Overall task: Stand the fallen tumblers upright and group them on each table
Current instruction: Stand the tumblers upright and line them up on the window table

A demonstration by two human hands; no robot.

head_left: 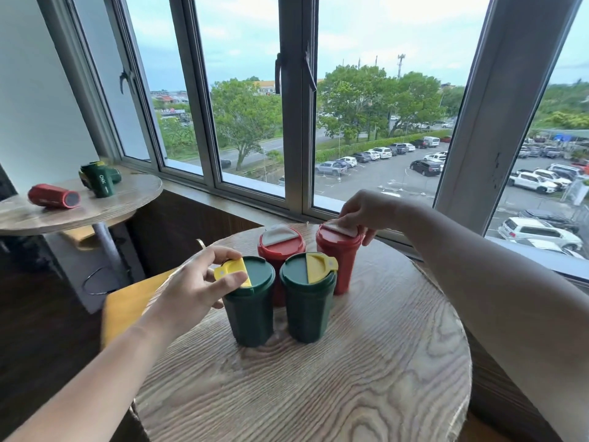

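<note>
Four tumblers upright beside the window (296, 100): two green, two red.
Left hand (194, 288) grips the left green tumbler (250, 301) lid; right hand (360, 212) grips the right red tumbler (339, 256) lid (both closed).

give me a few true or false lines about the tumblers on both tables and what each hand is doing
1. Four tumblers stand upright on the near table. True.
2. The left hand grips a red tumbler. False: it holds the lid of the left green tumbler.
3. The right hand rests on the lid of the right red tumbler. True.
4. The red tumbler on the far table stands upright. False: it lies on its side.
5. The right green tumbler has a grey lid flap. False: its flap is yellow.
</note>
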